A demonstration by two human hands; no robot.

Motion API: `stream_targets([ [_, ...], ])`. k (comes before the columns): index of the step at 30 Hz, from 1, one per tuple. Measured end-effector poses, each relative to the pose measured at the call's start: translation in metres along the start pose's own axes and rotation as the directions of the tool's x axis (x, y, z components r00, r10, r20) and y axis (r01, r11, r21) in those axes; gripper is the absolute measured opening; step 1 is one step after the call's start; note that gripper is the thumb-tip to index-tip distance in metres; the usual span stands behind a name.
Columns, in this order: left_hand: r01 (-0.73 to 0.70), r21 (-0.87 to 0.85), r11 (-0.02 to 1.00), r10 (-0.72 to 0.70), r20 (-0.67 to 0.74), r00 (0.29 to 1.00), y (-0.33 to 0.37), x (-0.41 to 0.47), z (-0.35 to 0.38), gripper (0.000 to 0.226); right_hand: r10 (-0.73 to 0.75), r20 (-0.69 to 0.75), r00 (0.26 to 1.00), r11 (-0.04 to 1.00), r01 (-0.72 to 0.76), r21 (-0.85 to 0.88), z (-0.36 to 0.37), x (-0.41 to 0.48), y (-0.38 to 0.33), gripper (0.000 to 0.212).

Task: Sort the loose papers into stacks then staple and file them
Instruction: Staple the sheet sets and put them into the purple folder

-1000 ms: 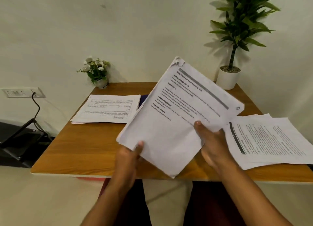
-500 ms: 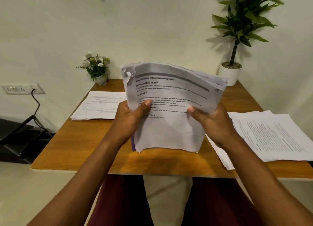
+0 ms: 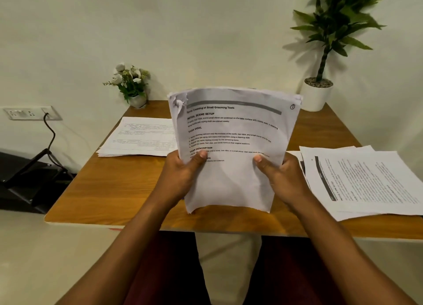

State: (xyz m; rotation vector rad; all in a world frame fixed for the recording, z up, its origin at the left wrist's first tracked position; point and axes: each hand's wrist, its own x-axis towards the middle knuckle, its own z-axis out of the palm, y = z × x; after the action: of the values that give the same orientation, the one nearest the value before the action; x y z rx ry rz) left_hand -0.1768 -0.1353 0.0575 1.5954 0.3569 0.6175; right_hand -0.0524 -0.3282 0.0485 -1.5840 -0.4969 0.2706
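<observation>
I hold a bundle of printed papers [image 3: 231, 130] upright over the middle of the wooden table [image 3: 96, 190]. The top sheet carries black headings and its top left corner is crumpled. My left hand [image 3: 183, 174] grips the bundle's left edge, thumb on the front. My right hand [image 3: 279, 179] grips the right edge the same way. A flat stack of papers [image 3: 139, 136] lies at the table's back left. Another stack [image 3: 366, 181] lies on the right, fanned slightly and reaching the front edge.
A small pot of white flowers [image 3: 131, 87] stands at the back left corner, a tall green plant in a white pot [image 3: 317, 94] at the back right. A wall socket with a black cable [image 3: 32, 113] is to the left, above a dark object on the floor.
The bundle went from tilted and loosely held to upright and squared. Both hands moved up along its side edges, and the bottom edge came down toward the table.
</observation>
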Motion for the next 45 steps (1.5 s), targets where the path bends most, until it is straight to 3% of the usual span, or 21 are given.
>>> stream_targets([
  [4,-0.002,0.030,1.000,0.002,0.006,1.000,0.005,0.006,-0.006,0.014,0.037,-0.001,0.999,0.999,-0.037,0.029,0.002,0.004,0.000,0.019],
  [8,0.008,0.136,0.991,-0.008,0.005,1.000,0.019,0.022,-0.016,0.026,0.124,-0.029,0.992,0.957,-0.112,0.267,0.026,-0.003,0.006,0.015],
  [10,0.038,0.250,0.968,-0.036,-0.014,0.999,0.024,0.038,-0.022,0.019,0.208,0.024,0.978,0.912,-0.202,0.357,0.045,-0.015,0.016,0.020],
  [13,0.148,0.477,0.866,-0.178,0.017,0.984,0.021,0.063,-0.036,0.016,0.257,0.073,0.964,0.894,-0.265,0.361,0.068,-0.030,0.033,0.022],
  [16,0.196,0.650,0.734,-0.316,0.072,0.946,0.000,0.081,-0.047,0.020,0.210,0.019,0.978,0.938,-0.207,0.277,0.064,-0.029,0.042,0.031],
  [19,0.174,0.761,0.625,-0.397,0.118,0.910,-0.032,0.085,-0.057,0.018,0.088,-0.121,0.989,0.996,-0.092,-0.024,0.037,-0.013,0.047,0.020],
  [22,0.136,0.818,0.559,-0.437,0.151,0.887,-0.063,0.080,-0.065,0.015,0.045,-0.103,0.994,0.894,-0.086,-0.439,0.016,0.008,0.065,0.027],
  [25,0.088,0.857,0.508,-0.408,0.150,0.900,-0.078,0.077,-0.069,0.019,0.115,0.077,0.990,0.756,-0.037,-0.654,0.017,0.016,0.072,0.037],
  [29,0.070,0.846,0.528,-0.378,0.161,0.912,-0.085,0.076,-0.073,0.023,0.115,0.167,0.979,0.682,0.044,-0.730,0.024,0.022,0.068,0.050],
  [34,0.082,0.823,0.561,-0.379,0.167,0.910,-0.085,0.074,-0.075,0.023,0.177,0.321,0.930,0.568,0.170,-0.805,0.030,0.032,0.062,0.052],
  [39,0.108,0.798,0.593,-0.397,0.173,0.901,-0.088,0.073,-0.079,0.023,0.211,0.349,0.913,0.450,0.226,-0.864,0.039,0.042,0.051,0.043],
  [45,0.131,0.791,0.597,-0.405,0.157,0.901,-0.088,0.071,-0.077,0.019,0.449,0.332,0.830,0.364,0.169,-0.916,0.026,0.054,0.028,0.044],
])
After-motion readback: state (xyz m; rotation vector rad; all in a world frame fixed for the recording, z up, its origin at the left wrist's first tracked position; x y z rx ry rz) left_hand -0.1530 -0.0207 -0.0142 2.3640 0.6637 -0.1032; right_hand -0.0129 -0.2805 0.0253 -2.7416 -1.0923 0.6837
